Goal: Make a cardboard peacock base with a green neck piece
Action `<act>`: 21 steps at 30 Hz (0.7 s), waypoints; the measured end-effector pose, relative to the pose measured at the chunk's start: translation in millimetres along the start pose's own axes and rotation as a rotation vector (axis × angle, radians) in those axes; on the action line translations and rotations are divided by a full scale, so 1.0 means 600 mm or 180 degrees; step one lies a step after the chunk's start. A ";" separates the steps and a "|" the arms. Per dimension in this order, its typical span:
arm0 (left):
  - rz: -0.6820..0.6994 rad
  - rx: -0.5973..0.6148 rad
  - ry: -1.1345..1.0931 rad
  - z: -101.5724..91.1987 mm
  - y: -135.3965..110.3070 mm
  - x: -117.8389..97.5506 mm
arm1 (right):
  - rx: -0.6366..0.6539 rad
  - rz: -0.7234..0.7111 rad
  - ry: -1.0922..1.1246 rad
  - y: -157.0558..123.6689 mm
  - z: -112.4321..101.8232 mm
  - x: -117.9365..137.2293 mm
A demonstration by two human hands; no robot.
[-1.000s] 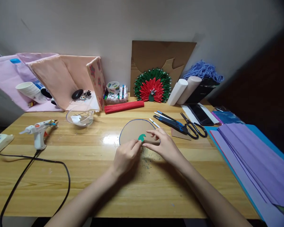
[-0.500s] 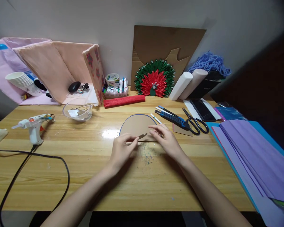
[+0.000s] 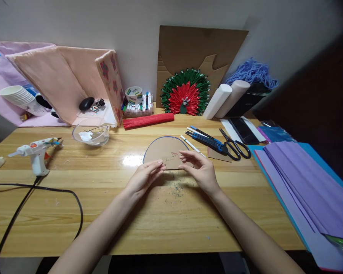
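Observation:
In front of me lies a half-round piece of cardboard (image 3: 157, 148) with a blue line along its curved edge and reddish marks near its right side. My left hand (image 3: 147, 176) is closed in a pinch at the cardboard's lower left edge. From its fingertips juts a small thin brownish piece (image 3: 167, 160), too small to name. Over the right end of the straight edge, my right hand (image 3: 200, 169) is curved, thumb and fingers apart, with nothing visible between them. Beside it are a white marker (image 3: 190, 144), a blue-black cutter knife (image 3: 207, 141) and black-handled scissors (image 3: 236, 146).
To the left stand a hot glue gun (image 3: 38, 154) with a looping cord and a clear bowl (image 3: 95, 142). Behind are a red crepe roll (image 3: 148, 121), a marker box (image 3: 138, 110) and a red-green peacock (image 3: 185, 93). Purple sheets (image 3: 305, 186) cover the right side.
The small brownish piece at my left fingertips has turned and now looks thinner. My left hand has shifted slightly left; my right hand has stayed near the same place. The view moved slightly.

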State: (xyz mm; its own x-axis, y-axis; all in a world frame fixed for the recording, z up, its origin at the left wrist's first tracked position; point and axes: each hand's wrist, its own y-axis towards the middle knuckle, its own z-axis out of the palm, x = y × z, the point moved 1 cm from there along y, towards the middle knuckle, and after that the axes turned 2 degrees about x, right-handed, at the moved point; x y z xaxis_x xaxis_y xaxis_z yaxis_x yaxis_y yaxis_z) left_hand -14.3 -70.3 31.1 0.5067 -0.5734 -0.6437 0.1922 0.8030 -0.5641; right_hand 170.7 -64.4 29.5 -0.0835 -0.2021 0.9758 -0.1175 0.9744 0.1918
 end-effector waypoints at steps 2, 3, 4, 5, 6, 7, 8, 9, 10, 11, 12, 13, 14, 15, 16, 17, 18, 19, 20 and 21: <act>-0.0121 0.0071 -0.0228 0.003 -0.003 0.001 | 0.0013 -0.0150 0.0075 -0.001 0.001 0.000; -0.0167 0.0102 -0.0327 0.005 -0.005 0.003 | 0.0012 -0.0223 0.0086 -0.002 0.002 0.000; -0.0211 0.0122 -0.0418 0.006 -0.007 0.004 | -0.0008 -0.0299 0.0079 -0.003 0.003 0.000; -0.0262 0.0131 -0.0503 0.008 -0.008 0.006 | -0.0046 -0.0377 0.0053 -0.005 0.006 0.000; -0.0313 0.0137 -0.0582 0.010 -0.010 0.008 | -0.0100 -0.0455 0.0004 -0.006 0.009 0.001; -0.0362 0.0140 -0.0653 0.012 -0.011 0.010 | -0.0166 -0.0530 -0.0071 -0.008 0.012 0.001; -0.0406 0.0145 -0.0714 0.015 -0.013 0.012 | -0.0236 -0.0611 -0.0162 -0.010 0.015 0.000; -0.0442 0.0151 -0.0767 0.018 -0.015 0.014 | -0.0310 -0.0704 -0.0258 -0.012 0.018 0.000; -0.0470 0.0163 -0.0810 0.020 -0.017 0.016 | -0.0381 -0.0808 -0.0349 -0.014 0.021 -0.001; -0.0492 0.0181 -0.0849 0.023 -0.019 0.017 | -0.0444 -0.0923 -0.0430 -0.016 0.023 -0.002; -0.0508 0.0198 -0.0885 0.025 -0.021 0.017 | -0.0489 -0.1046 -0.0502 -0.018 0.025 -0.003; -0.0523 0.0219 -0.0917 0.027 -0.023 0.018 | -0.0521 -0.1167 -0.0566 -0.019 0.026 -0.004; -0.0541 0.0248 -0.0947 0.028 -0.025 0.018 | -0.0541 -0.1281 -0.0625 -0.020 0.026 -0.005; -0.0566 0.0285 -0.0969 0.028 -0.026 0.018 | -0.0553 -0.1379 -0.0683 -0.021 0.026 -0.006; -0.0587 0.0320 -0.0982 0.028 -0.027 0.018 | -0.0570 -0.1471 -0.0738 -0.021 0.026 -0.006; -0.0605 0.0344 -0.0978 0.028 -0.028 0.019 | -0.0594 -0.1558 -0.0801 -0.022 0.025 -0.006; -0.0618 0.0361 -0.0959 0.027 -0.028 0.019 | -0.0629 -0.1640 -0.0877 -0.023 0.024 -0.006; -0.0628 0.0375 -0.0933 0.026 -0.028 0.020 | -0.0667 -0.1720 -0.0970 -0.024 0.024 -0.006; -0.0637 0.0393 -0.0900 0.025 -0.027 0.021 | -0.0704 -0.1801 -0.1075 -0.025 0.023 -0.005; -0.0652 0.0420 -0.0864 0.024 -0.027 0.023 | -0.0738 -0.1884 -0.1178 -0.026 0.023 -0.005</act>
State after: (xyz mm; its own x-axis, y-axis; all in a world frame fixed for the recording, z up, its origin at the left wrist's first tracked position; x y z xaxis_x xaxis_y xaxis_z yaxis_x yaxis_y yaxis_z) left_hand 1.6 -88.9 38.8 0.6476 -0.6750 -0.3535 0.4107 0.7000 -0.5842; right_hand 159.2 -80.4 22.2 -0.4043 -0.6810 0.6105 -0.0376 0.6793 0.7329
